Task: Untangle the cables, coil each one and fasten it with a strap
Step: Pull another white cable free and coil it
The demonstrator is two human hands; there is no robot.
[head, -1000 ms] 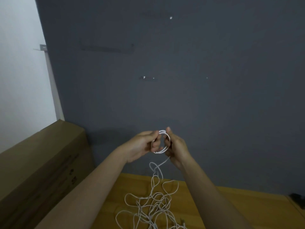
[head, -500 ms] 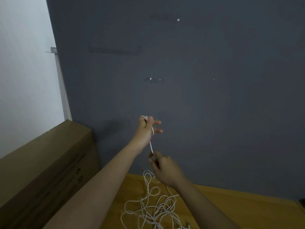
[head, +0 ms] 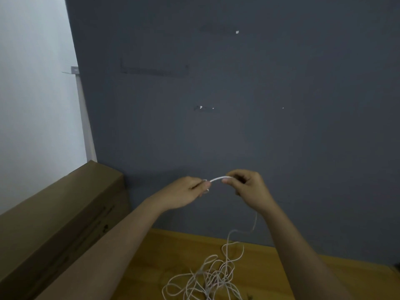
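A thin white cable (head: 217, 178) spans the short gap between my two raised hands. My left hand (head: 188, 192) is closed around a small coil of it, mostly hidden in the fist. My right hand (head: 249, 187) pinches the cable between thumb and fingers. From under the right hand the cable drops down to a loose tangle of white cable (head: 207, 278) lying on the wooden table (head: 303, 276). No strap is visible.
A long brown cardboard box (head: 54, 224) stands at the left, beside the table. A dark grey wall (head: 238, 105) rises right behind the table. A dark object (head: 397, 266) peeks in at the right edge.
My left hand came down from its high reach, and my right hand rose from near the tangle. Both now hold the cable level between them.
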